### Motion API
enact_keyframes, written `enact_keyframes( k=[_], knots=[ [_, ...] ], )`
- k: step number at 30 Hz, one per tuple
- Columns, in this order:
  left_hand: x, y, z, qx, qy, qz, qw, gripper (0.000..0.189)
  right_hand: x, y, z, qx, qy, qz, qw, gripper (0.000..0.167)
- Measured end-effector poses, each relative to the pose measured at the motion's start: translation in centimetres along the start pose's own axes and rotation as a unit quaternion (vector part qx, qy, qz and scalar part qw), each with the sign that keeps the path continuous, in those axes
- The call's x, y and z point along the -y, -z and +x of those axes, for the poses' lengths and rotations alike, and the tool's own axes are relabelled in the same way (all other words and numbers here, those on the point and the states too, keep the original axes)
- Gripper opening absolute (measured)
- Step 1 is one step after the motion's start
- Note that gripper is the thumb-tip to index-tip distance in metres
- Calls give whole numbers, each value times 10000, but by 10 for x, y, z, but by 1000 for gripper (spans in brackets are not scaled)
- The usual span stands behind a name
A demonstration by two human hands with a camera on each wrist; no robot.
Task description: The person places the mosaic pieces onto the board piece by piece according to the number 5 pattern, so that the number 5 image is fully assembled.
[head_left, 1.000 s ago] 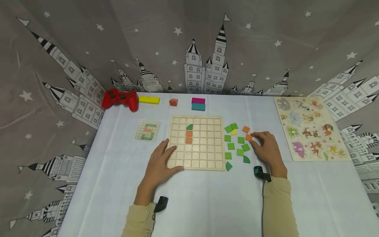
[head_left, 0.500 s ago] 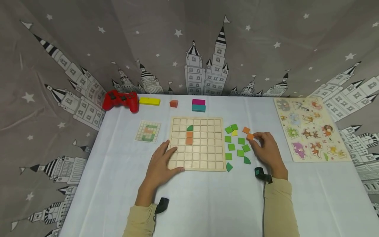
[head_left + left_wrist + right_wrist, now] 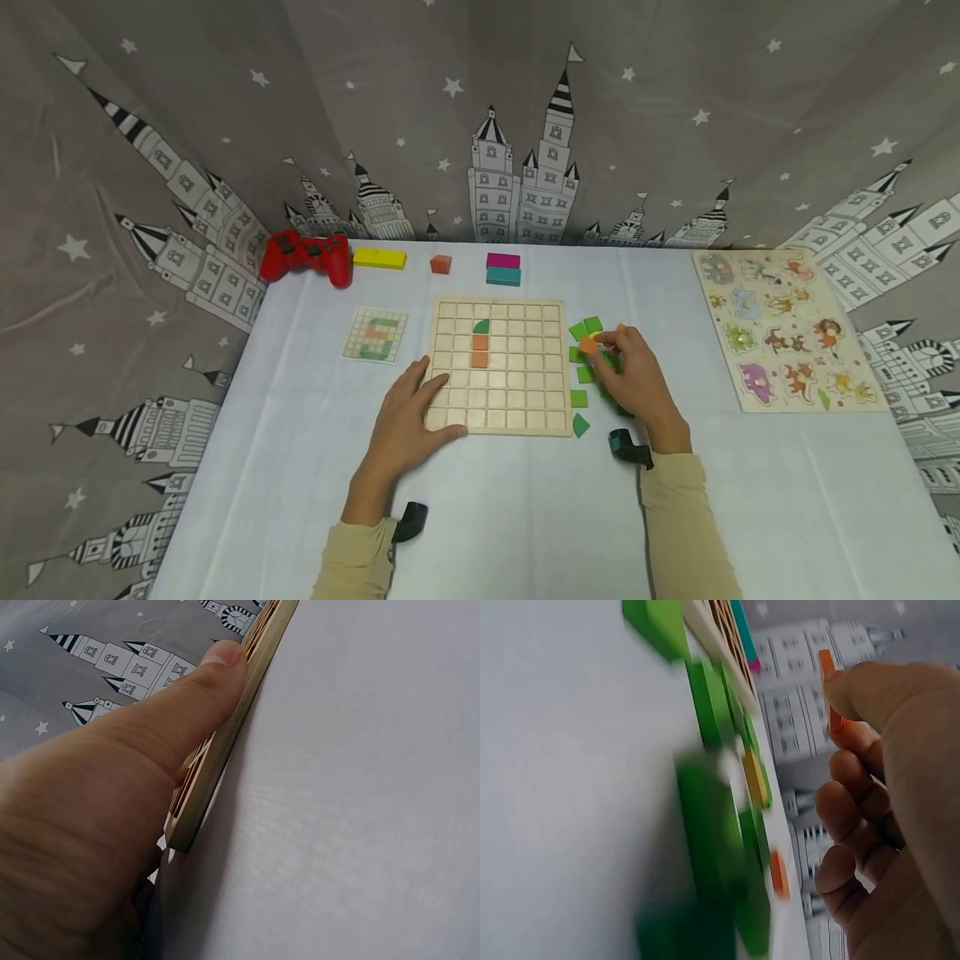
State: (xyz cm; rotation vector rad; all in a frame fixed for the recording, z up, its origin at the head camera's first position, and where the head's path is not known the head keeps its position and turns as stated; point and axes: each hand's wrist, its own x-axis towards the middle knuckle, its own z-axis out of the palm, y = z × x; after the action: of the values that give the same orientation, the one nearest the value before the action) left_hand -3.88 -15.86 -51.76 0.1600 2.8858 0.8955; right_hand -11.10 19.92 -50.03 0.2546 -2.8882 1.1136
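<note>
My right hand [image 3: 637, 379] pinches an orange square tile [image 3: 588, 344] between thumb and finger, over the loose tiles beside the board. In the right wrist view the orange tile [image 3: 831, 690] stands edge-on at the fingertips, raised off the table. My left hand [image 3: 405, 412] rests on the near left corner of the wooden grid board [image 3: 517, 400], fingers spread along its left side. The left wrist view shows the thumb [image 3: 202, 694] lying on the board's rim [image 3: 225, 761]. Two orange squares [image 3: 480, 351] and a green quarter-round tile [image 3: 482, 326] form a column in the grid.
Several green tiles [image 3: 579, 398] lie right of the board, some hidden under my right hand. A pattern card [image 3: 375, 335] lies at the left. Behind are a red game controller [image 3: 307, 257], a yellow block [image 3: 379, 258] and other blocks [image 3: 503, 275]. An animal puzzle [image 3: 787, 333] lies far right.
My right hand has lifted the orange tile from the right edge of the loose tiles and carried it left toward the board. My left hand stays in place on the board.
</note>
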Motion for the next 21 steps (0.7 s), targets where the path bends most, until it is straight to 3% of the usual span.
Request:
enact_keyframes(
  k=[13, 21],
  knots=[
    [0, 1, 0, -75, -54, -21, 10000, 90, 65, -48, 8, 581, 717, -241, 9954, 31],
    [1, 1, -1, -65, -82, -62, 9999, 88, 83, -72, 18, 978, 792, -607, 9902, 31]
  ],
)
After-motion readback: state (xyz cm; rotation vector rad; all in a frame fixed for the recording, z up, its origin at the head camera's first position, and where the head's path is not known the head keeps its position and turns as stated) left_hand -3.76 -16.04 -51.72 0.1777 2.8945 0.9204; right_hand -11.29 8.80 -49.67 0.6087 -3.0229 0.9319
